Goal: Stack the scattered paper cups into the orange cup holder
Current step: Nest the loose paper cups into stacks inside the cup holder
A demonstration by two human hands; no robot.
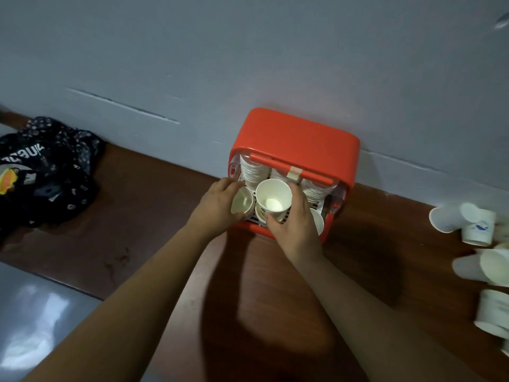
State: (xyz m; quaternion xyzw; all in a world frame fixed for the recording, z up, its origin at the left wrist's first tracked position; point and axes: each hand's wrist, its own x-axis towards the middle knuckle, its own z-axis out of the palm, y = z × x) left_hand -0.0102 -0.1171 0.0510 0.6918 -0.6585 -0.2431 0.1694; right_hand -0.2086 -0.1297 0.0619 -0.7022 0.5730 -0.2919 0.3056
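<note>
Fingers (299,201) round paper cup (273,199), over cup holder (298,133)

We see a dim picture. Our arms (137,293) throw dark shadows on the table (385,221). Light glares on the floor (35,312). The edges bend and blur.

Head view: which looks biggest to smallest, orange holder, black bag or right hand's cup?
1. Holder and bag: about alike, and the frame edge cuts the bag off.
2. Cup in the right hand, clearly smallest.
</note>
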